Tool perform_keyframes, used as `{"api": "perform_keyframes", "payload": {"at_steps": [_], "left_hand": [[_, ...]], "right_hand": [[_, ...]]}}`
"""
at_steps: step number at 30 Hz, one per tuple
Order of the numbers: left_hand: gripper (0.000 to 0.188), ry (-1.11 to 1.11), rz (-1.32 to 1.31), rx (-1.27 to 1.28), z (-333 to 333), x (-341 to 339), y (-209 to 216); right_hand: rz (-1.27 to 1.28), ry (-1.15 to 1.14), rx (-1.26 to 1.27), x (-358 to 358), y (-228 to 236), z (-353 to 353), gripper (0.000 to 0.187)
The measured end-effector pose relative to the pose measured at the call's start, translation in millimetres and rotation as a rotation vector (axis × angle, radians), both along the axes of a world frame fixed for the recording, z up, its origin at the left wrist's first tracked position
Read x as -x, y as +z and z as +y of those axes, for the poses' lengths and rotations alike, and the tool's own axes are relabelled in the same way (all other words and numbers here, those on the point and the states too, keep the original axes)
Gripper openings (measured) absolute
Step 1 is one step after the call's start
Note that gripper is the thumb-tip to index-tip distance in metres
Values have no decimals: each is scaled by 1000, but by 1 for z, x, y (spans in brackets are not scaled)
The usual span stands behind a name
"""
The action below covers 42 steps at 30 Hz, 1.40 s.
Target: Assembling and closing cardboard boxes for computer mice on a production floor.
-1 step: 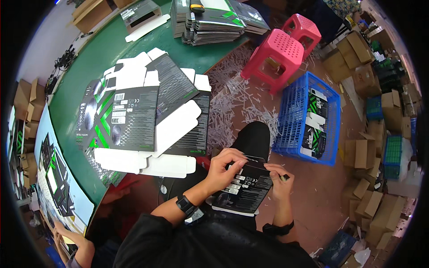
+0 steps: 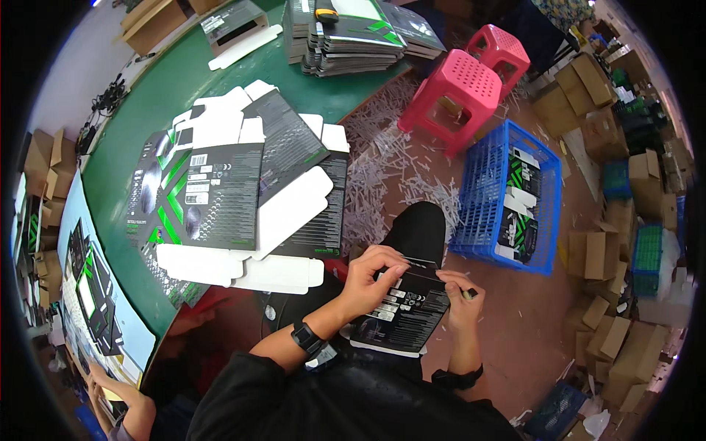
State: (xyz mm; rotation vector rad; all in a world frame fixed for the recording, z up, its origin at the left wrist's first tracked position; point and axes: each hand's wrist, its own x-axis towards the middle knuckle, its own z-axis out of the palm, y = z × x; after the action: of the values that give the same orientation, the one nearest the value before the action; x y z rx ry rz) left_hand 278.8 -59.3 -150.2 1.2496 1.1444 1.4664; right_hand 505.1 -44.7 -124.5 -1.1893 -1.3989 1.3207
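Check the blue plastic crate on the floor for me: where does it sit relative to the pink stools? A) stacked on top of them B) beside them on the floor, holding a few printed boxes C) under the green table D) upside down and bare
B: the blue crate stands upright on the floor next to the pink stools, with a few black-and-green printed boxes inside it.

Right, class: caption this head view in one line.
Both hands, left and right, grip a black printed cardboard box beside a blue plastic crate.
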Motion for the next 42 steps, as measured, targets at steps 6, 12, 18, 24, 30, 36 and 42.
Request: {"api": "perform_keyframes", "payload": {"at_steps": [6, 12, 18, 24, 30, 36, 42], "left_hand": [[5, -9, 31, -31, -5, -4, 8], [7, -31, -22, -85, -4, -2, 28], [87, -63, 157, 74, -22, 12, 41], [97, -374, 14, 360, -37, 57, 82], [49, 245, 33, 306, 42, 243, 169], [74, 982, 247, 263, 49, 401, 192], [80, 464, 1341, 596, 13, 355, 122]], "right_hand": [[-86, -180, -82, 0, -7, -9, 11], [12, -188, -212, -5, -6, -6, 26], [73, -82, -204, 2, 18, 6, 37], [599, -211, 33, -10, 0, 13, 26], [581, -339, 186, -31, 10, 27, 17], [445, -231, 282, -13, 2, 19, 19], [360, -172, 474, 5, 5, 19, 19]]}}
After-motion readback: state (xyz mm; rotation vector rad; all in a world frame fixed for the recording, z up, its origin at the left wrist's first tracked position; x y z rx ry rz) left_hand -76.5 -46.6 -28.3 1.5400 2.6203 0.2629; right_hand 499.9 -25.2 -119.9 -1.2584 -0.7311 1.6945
